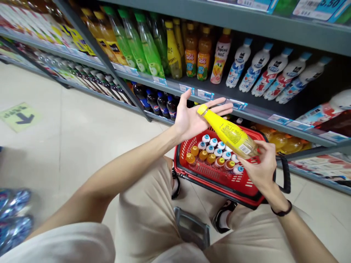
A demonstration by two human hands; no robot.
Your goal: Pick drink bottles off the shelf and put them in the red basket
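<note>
A yellow-labelled drink bottle (231, 133) lies tilted above the basket, its yellow cap pointing up and left. My right hand (261, 164) grips it around the base. Beside the cap, my left hand (194, 118) is spread with the palm up and the fingers stretched out; whether it touches the bottle neck I cannot tell. Below both hands stands a red shopping basket (216, 186). Inside it are several small upright bottles, some with white-and-blue tops (218, 152), others with orange caps (203, 155). My left hand hides part of the basket's back rim.
Behind the basket runs a shelf (203, 86) with green bottles (149, 47), yellow bottles (174, 54), orange juice bottles (203, 54) and white-and-blue bottles (255, 67). Cola bottles (161, 104) fill the lower level. A grey stool (192, 223) stands between my legs. Wrapped bottles (15, 219) lie at left.
</note>
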